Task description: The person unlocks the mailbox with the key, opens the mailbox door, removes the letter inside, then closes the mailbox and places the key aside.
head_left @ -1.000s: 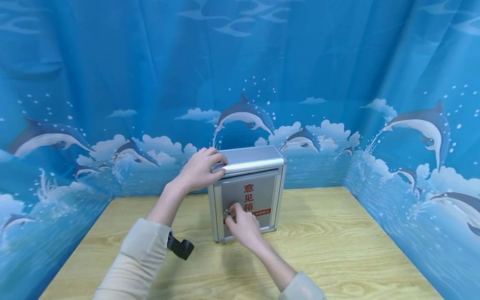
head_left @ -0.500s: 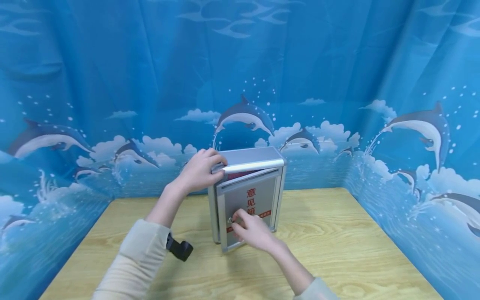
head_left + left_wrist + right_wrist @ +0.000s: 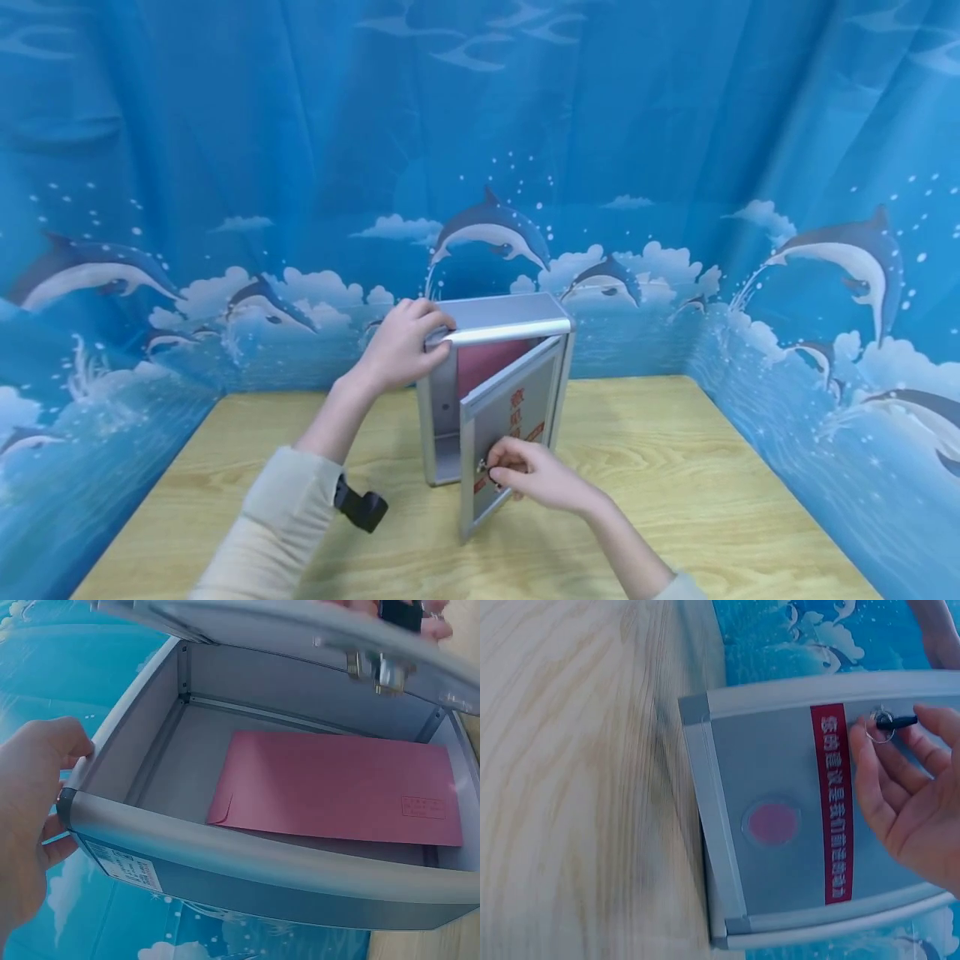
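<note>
A silver metal suggestion box (image 3: 504, 313) stands upright on the table, red characters on its door (image 3: 495, 421). The door is swung partway out, hinged on the right. My left hand (image 3: 401, 346) grips the box's top left corner, thumb at the front edge. With thumb and fingers, my right hand (image 3: 540, 477) pinches a black-headed key (image 3: 898, 722) in the door's lock; a thin ring hangs there. Inside the box lies a pink-red envelope (image 3: 337, 787) with a small printed frame. The lock's metal back (image 3: 388, 675) shows on the door's inner side.
The box stands toward the back of a wood-grain table (image 3: 675, 500). Blue curtains (image 3: 637, 125) printed with dolphins enclose the table's back and sides. A black wrist camera (image 3: 363, 504) sticks out from the left cuff.
The right hand has pulled the door outward from shut to partway out, moving right and toward me. The box's inside and the envelope came into sight. The left hand has stayed on the corner.
</note>
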Demonstrator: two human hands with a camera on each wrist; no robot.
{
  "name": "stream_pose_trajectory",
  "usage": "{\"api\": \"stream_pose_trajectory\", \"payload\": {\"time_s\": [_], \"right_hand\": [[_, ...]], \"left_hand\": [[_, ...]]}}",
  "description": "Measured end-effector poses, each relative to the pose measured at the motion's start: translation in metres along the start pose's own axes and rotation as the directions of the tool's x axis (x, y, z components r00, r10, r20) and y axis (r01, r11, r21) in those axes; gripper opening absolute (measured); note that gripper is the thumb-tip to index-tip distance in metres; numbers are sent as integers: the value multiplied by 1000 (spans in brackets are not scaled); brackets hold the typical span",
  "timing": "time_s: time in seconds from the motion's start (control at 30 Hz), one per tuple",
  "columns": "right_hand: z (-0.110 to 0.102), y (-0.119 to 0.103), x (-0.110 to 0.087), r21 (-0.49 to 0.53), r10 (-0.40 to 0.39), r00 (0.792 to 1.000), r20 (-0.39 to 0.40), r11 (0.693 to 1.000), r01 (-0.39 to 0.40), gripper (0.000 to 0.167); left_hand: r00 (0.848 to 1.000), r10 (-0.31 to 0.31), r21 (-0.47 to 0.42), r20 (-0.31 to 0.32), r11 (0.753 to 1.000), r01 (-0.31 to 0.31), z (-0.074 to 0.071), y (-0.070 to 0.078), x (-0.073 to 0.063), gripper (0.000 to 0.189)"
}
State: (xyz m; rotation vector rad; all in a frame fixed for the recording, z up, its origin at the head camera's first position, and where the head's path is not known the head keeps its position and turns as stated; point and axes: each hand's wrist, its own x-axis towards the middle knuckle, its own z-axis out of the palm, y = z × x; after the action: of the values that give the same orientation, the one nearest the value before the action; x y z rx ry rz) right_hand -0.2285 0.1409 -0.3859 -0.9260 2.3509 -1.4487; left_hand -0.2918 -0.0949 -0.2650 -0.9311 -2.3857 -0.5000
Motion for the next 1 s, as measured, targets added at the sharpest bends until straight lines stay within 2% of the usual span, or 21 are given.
{"api": "stream_pose_trajectory", "payload": {"time_s": [0.1, 0.17, 0.27, 0.37, 0.5, 0.57, 0.67, 0.73, 0.8, 0.83, 0.87, 0.93, 1.0], "right_hand": [[-4, 4, -7, 54, -29, 999, 33, 998, 27, 14], [-7, 7, -13, 88, -51, 997, 56, 995, 46, 15], [-12, 11, -21, 144, -77, 993, 84, 987, 64, 17], [-18, 15, -29, 190, -111, 987, 112, 978, 88, 18], [-27, 17, -41, 219, -139, 981, 137, 970, 107, 17], [-31, 19, -46, 234, -150, 978, 145, 966, 114, 16], [-36, 22, -54, 277, -172, 973, 152, 953, 126, 15], [-39, 25, -58, 308, -184, 971, 154, 942, 130, 15], [-42, 27, -62, 332, -181, 971, 154, 935, 122, 15], [-44, 29, -64, 343, -175, 972, 153, 932, 114, 15], [-46, 30, -66, 354, -170, 973, 154, 929, 106, 15], [-50, 32, -70, 369, -160, 975, 155, 925, 93, 15], [-53, 36, -75, 383, -149, 976, 158, 920, 78, 16]], "left_hand": [[998, 41, 2, -53, 999, -41, 4, -2, -2, 17], [990, 94, 12, -109, 996, -93, 9, -3, -4, 17], [959, 183, 48, -218, 983, -177, 16, -6, -6, 19], [917, 256, 111, -306, 966, -233, 24, -6, -6, 21], [863, 326, 201, -386, 943, -266, 31, -3, -7, 21], [820, 384, 254, -424, 920, -300, 34, 1, -8, 20], [749, 482, 339, -455, 871, -355, 42, 9, -12, 19], [714, 530, 367, -457, 844, -392, 50, 17, -14, 19], [707, 542, 360, -453, 837, -412, 59, 25, -18, 20], [712, 536, 344, -453, 842, -415, 64, 29, -20, 20], [723, 521, 320, -454, 853, -413, 70, 33, -22, 19], [758, 472, 263, -450, 881, -392, 81, 40, -25, 18], [812, 387, 204, -437, 922, -330, 92, 46, -29, 17]]}}
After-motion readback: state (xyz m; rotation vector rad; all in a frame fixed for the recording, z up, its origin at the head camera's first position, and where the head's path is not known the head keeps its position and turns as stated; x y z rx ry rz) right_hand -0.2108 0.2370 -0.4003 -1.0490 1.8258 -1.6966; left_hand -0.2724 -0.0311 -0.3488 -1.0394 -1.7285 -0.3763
